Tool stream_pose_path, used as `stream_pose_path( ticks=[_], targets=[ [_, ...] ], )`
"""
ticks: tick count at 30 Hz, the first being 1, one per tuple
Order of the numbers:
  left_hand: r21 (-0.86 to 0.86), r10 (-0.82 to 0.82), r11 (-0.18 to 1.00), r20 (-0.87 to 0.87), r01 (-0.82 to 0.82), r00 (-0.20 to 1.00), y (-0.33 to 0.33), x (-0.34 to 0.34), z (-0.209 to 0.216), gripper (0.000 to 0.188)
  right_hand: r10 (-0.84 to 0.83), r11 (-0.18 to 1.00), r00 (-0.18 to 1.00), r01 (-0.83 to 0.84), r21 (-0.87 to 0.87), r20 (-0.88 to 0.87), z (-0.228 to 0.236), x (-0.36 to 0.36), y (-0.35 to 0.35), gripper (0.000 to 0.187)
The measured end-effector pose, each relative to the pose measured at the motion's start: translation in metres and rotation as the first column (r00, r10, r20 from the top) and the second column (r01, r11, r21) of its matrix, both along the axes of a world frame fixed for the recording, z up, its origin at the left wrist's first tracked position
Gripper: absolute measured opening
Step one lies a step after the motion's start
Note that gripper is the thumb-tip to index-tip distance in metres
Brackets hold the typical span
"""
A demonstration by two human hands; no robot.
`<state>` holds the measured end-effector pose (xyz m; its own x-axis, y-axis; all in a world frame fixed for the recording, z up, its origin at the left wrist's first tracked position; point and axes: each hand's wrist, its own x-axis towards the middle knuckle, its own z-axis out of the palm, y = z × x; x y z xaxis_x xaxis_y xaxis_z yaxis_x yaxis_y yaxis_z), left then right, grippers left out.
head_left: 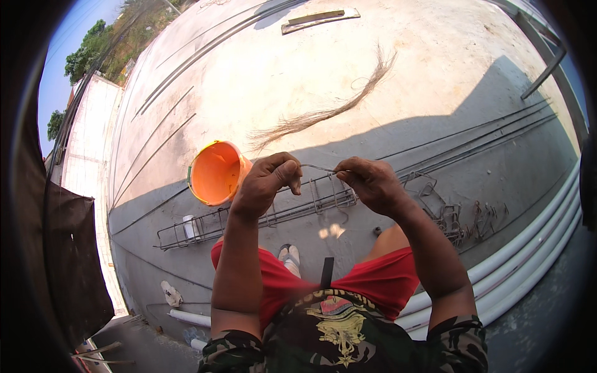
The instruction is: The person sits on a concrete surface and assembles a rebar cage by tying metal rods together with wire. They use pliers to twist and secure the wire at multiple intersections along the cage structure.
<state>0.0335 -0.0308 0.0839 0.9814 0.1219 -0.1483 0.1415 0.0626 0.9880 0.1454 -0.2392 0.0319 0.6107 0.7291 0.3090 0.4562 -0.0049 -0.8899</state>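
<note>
A thin piece of wire (318, 167) is stretched between my two hands, above a rebar cage. My left hand (268, 180) pinches its left end between thumb and fingers. The other end is pinched in my right hand (368, 181). Below them lies the long rebar cage (292, 211) with its square stirrups, on the shaded concrete. An orange bucket (214, 174) with a yellow rim stands just left of my left hand. Beyond my hands, a long loose bundle of thin wire (336, 112) is spread across the sunlit floor.
Several white pipes (528, 248) run along the right. A pile of bent stirrups (451, 217) lies right of the cage. Long steel bars (472, 140) stretch over the floor. A white cup (190, 227) stands by the cage's left end. A trowel-like float (320, 20) lies far off.
</note>
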Motion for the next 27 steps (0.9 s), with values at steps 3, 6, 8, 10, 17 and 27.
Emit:
stream_pose_path(
  ticks=[3,6,8,10,17,27],
  targets=[
    [0.071,-0.007,0.997,-0.06,0.011,0.998,0.0,-0.007,0.008,0.028,0.072,0.995,0.996,-0.076,-0.066,-0.051,0.009,0.007,-0.001,0.011],
    [0.3,-0.002,0.952,-0.219,0.069,0.976,0.006,-0.013,0.023,0.028,0.134,0.989,0.987,-0.129,-0.067,0.09,0.014,0.014,0.001,0.01],
    [0.508,0.036,0.847,-0.35,0.158,0.936,0.01,-0.014,0.033,0.029,0.148,0.987,0.961,-0.127,-0.102,0.232,0.018,0.015,0.008,0.011],
    [0.426,0.042,0.897,-0.347,0.118,0.937,0.018,-0.017,0.034,0.029,0.14,0.985,0.957,-0.11,-0.129,0.253,0.019,0.017,0.017,0.012],
    [0.582,0.2,0.81,-0.385,0.069,0.901,0.079,-0.027,0.016,0.046,-0.027,0.881,0.998,0.0,-0.474,-0.052,-0.024,0.033,0.043,0.019],
    [0.476,-0.083,0.745,-0.629,0.468,0.773,0.161,0.005,-0.244,0.047,-0.145,0.601,0.943,-0.157,-0.784,-0.3,-0.198,-0.002,0.074,0.027]
  ],
)
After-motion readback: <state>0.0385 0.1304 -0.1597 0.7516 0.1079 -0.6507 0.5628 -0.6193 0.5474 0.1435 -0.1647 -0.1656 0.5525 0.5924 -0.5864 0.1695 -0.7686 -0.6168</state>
